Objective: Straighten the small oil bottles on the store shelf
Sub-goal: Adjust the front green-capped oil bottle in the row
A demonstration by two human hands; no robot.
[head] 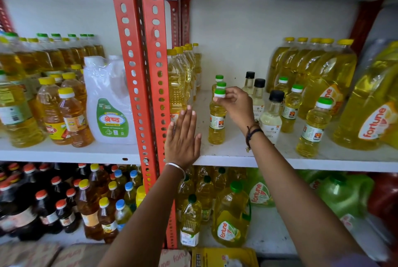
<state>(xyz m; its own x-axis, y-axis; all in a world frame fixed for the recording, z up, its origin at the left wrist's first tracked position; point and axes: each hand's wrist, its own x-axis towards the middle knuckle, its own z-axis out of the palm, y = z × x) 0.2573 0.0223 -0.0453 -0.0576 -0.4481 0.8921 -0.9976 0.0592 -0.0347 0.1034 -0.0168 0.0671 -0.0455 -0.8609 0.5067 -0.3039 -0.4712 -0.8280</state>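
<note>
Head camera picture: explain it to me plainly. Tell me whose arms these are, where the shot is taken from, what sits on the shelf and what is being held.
There is no machine here. The camera is worn on a person's head and looks forward and down, so both arms reaching up from the bottom belong to the wearer.

The right hand pinches the neck, just under the green cap, of a small oil bottle, the front one of a short row on the white shelf. The left hand is open and flat, holding nothing, beside the orange upright.

Also on that shelf: black-capped bottles, more small green-capped bottles and large yellow-capped oil bottles. More bottles fill the shelf below.
</note>
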